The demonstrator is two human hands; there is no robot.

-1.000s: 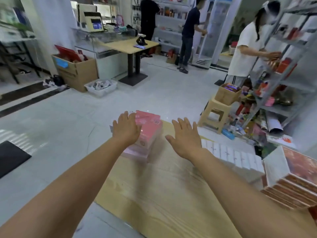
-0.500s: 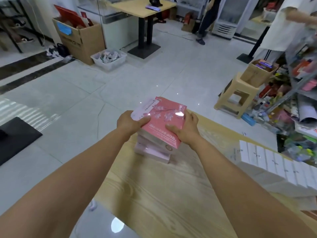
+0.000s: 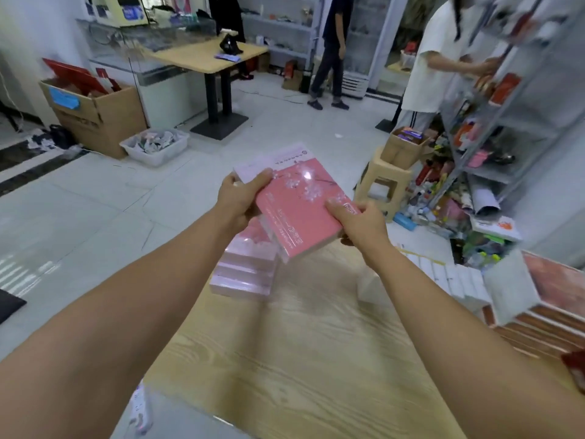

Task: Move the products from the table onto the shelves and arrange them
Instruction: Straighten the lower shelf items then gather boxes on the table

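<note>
- Both hands hold one pink flat pack (image 3: 300, 213) printed with white blossoms, lifted clear of the table (image 3: 300, 359) and tilted, its near edge lower.
- The left hand (image 3: 240, 198) grips the far left corner, thumb on top and fingers curled beneath. The right hand (image 3: 357, 223) pinches the near right corner the same way.
- A stack of like pink packs (image 3: 243, 270) sits on the table just below and to the left of the lifted one.
- The glare on the cover suggests a glossy film wrap, so it is probably slick. Gripping opposite corners with thumbs over the face seems a sound hold.
- It looks rigid, boxy and light, and shows no sag between the hands.
- Whether a second pack rides underneath, I cannot tell.
- The metal shelves (image 3: 506, 122) stand well apart to the right, already crowded with goods.
</note>
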